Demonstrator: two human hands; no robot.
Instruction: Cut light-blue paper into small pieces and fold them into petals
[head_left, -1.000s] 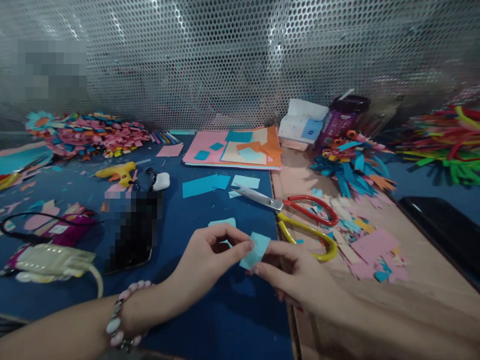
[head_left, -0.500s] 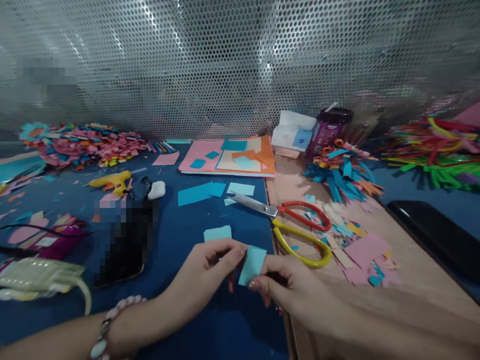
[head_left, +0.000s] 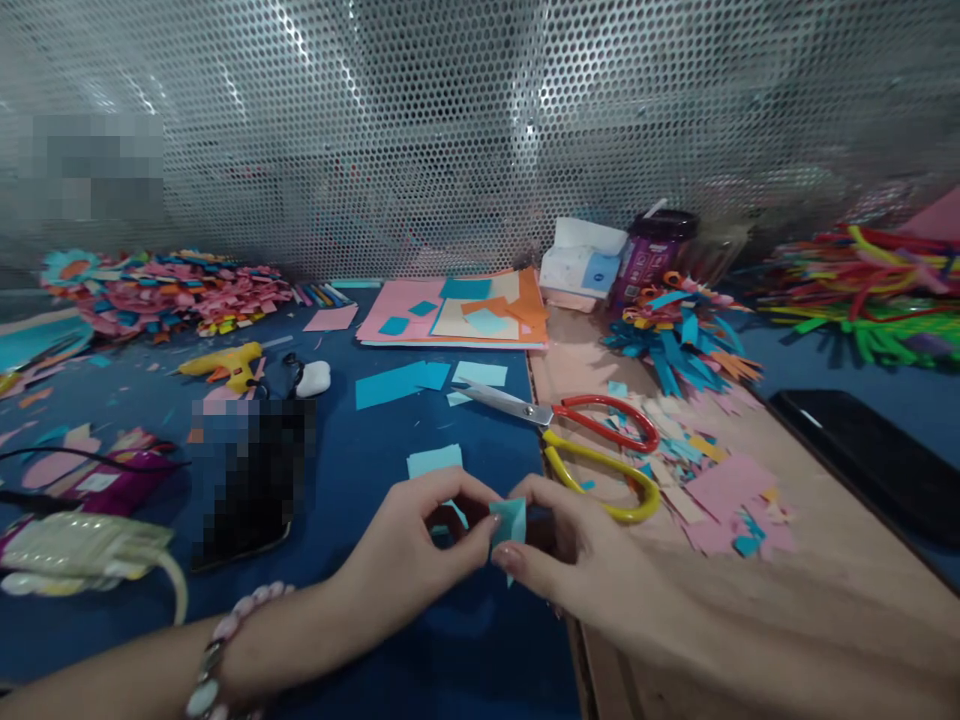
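Observation:
A small piece of light-blue paper (head_left: 511,522), bent or folded, is held up between both hands over the blue table. My left hand (head_left: 439,530), with a beaded bracelet at its wrist, pinches the paper's left side between thumb and forefinger. My right hand (head_left: 570,550) grips the right side, its thumb pressed near the lower edge. Just behind my left hand lies a small stack of light-blue paper pieces (head_left: 435,460), partly covered by the fingers. Scissors (head_left: 536,412) with one red and one yellow handle lie open beyond my right hand.
Coloured paper sheets (head_left: 390,300) are stacked at the back, before a perforated metal panel (head_left: 420,130). A yellow glue gun (head_left: 232,366) and a blurred-out dark phone (head_left: 262,490) lie left. Paper scraps (head_left: 720,490) and a black phone (head_left: 862,460) lie right.
The light-blue paper was flat and facing me; now it is bent and turned. My right fingers have moved up behind it, and both hands have closed in around it.

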